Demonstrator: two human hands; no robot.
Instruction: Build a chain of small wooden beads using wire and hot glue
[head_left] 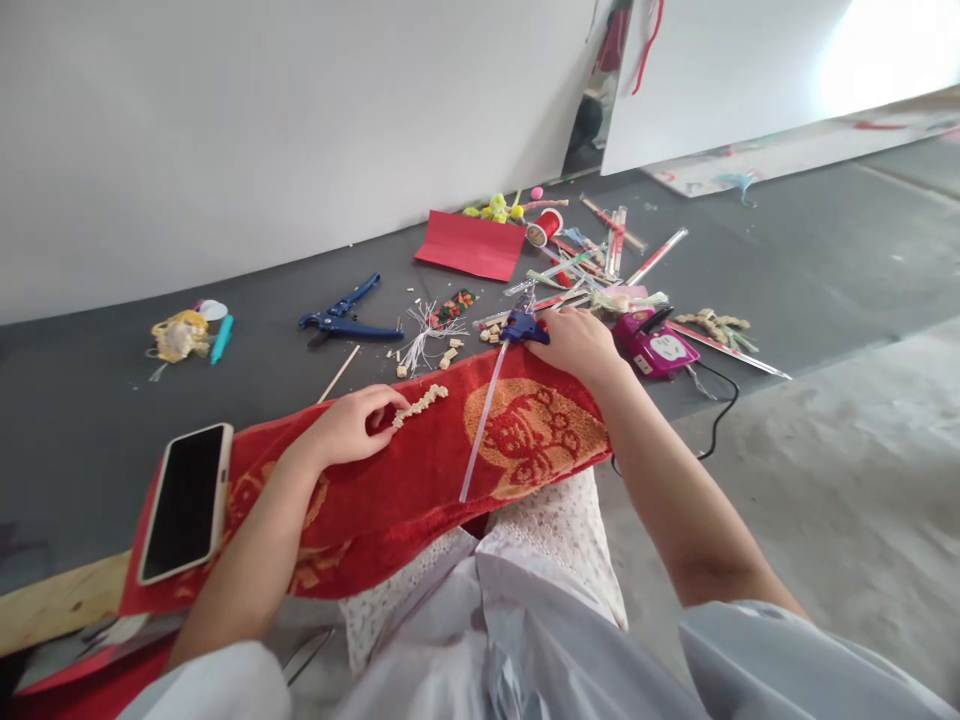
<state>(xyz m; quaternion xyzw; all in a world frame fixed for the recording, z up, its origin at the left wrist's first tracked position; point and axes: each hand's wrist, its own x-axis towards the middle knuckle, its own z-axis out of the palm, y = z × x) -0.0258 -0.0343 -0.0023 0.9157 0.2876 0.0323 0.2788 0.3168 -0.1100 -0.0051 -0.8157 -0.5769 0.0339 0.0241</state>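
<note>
My left hand [361,424] is closed over the red towel [420,470], thumb and fingers pinching one end of a short, knobbly cream-coloured strip [421,405]. The strip's other end points away to the right. My right hand [574,343] is wrapped round a small blue hot glue gun [523,326] at the towel's far edge. A long translucent glue stick [484,420] juts from the gun's back toward me, over the towel's yellow pattern. The gun's tip lies among the clutter and is hard to make out. Small pale wooden bits [450,355] lie just left of the gun.
A phone [187,500] rests on the towel's left end. Beyond are blue cutters [349,315], a thin stick [339,373], white threads [427,335], red paper [472,245] and a red thread spool [544,228]. A magenta power socket [654,345] with a black cord sits right.
</note>
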